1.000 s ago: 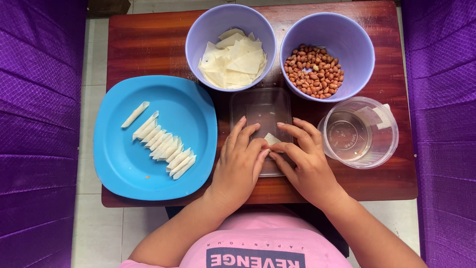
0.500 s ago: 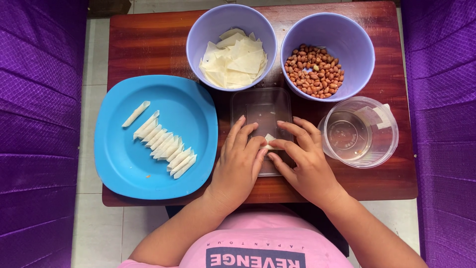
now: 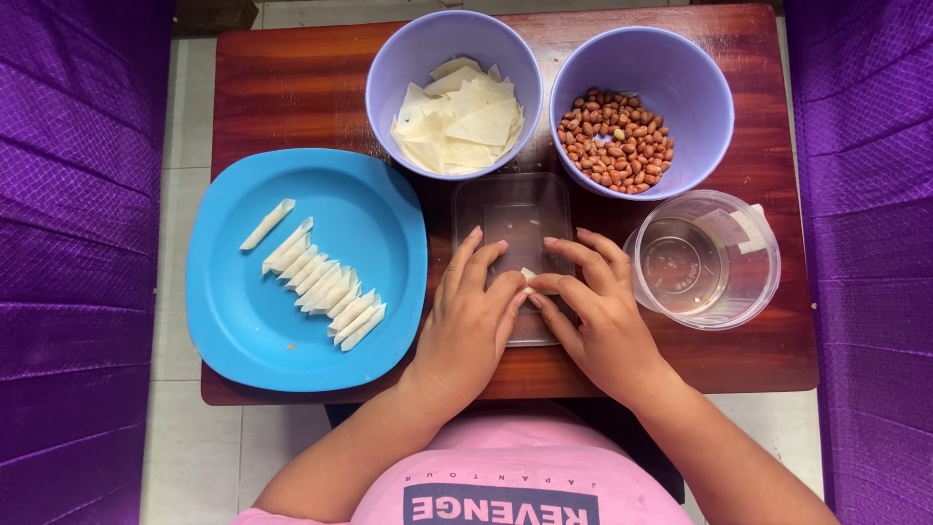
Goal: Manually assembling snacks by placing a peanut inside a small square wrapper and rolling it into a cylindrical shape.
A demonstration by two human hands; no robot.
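Both hands meet over a clear lid [image 3: 513, 219] lying flat on the table [image 3: 292, 97], just in front of the two purple bowls. The left hand [image 3: 471, 326] and the right hand [image 3: 601, 316] each have fingers laid forward and tips drawn together on a small pale wrapper [image 3: 527, 278], which peeks out between them at the lid's near half. The fingertips press on it rather than lift it, probably because rolling so small a piece needs a flat, smooth surface underneath, and the lid gives one. Whether anything is inside the wrapper cannot be told; the fingers hide most of it.

Only a sliver of the wrapper shows, so its long axis is a guess: it seems to run left to right across the lid, with the fingers lying across it.

Left of the lid, a blue plate [image 3: 243, 321] carries finished rolls [image 3: 326, 287]. They lie side by side in a slanted row, each pointing up and to the right, with one apart at the far left. Behind the lid, one bowl [image 3: 389, 68] holds cut wrapper sheets and the other bowl [image 3: 705, 97] holds peanuts [image 3: 617, 136], both within easy reach. A clear tub [image 3: 705, 258] stands just right of the lid, beside the right hand.
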